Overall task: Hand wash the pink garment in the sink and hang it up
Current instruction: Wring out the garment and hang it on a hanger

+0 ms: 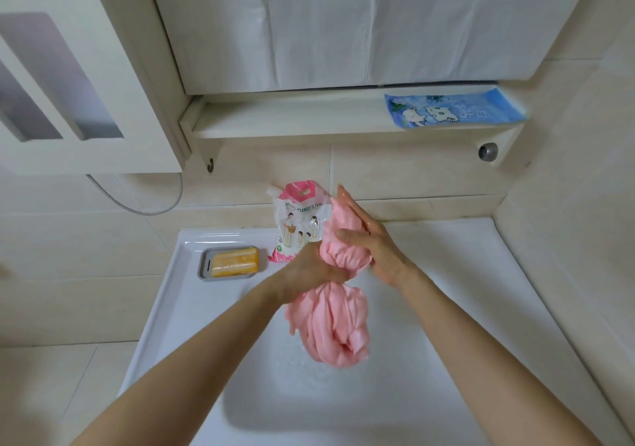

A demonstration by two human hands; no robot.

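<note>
The pink garment (331,322) is bunched into a wet rope above the white sink (446,308). My left hand (311,270) grips it around its middle, fingers curled round the cloth. My right hand (367,239) holds the upper bunch from the right, with fingers wrapped over the cloth and one finger sticking up. The lower part of the garment hangs twisted below my left hand over the basin. Water with foam lies in the bottom of the sink.
A pink and white detergent pouch (299,222) leans on the wall behind the sink. A yellow soap bar in a grey dish (233,262) sits on the sink's back left rim. A shelf above holds a blue packet (453,110). A small hook (210,165) hangs under the shelf.
</note>
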